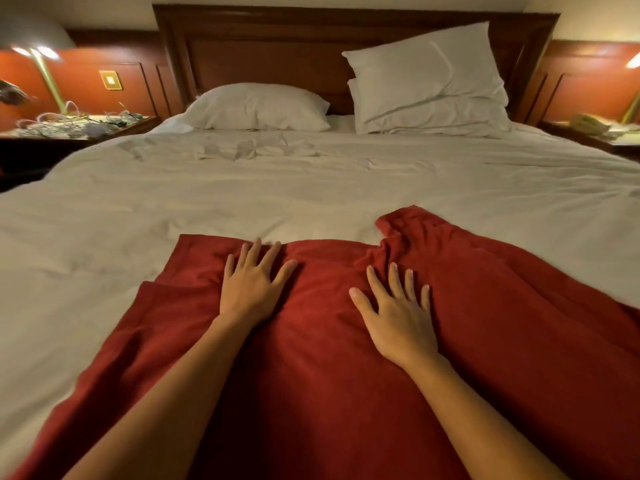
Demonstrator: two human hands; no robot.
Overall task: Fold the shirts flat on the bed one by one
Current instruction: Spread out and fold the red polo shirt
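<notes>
A red shirt (311, 358) lies spread over the near part of the white bed (311, 188), running off the bottom of the view. My left hand (251, 285) rests flat on it near its far edge, fingers straight and spread. My right hand (398, 317) presses flat on the cloth a little to the right, just below a bunched, wrinkled fold (412, 230) at the shirt's far right corner. Neither hand grips anything. The shirt's left side shows a folded-over flap.
Three white pillows (258, 107) (426, 64) (436, 116) lean at the wooden headboard (277, 46). A nightstand (76, 128) with cables and a lamp stands at the left, another nightstand (595, 133) at the right. White duvet stretches beyond the shirt.
</notes>
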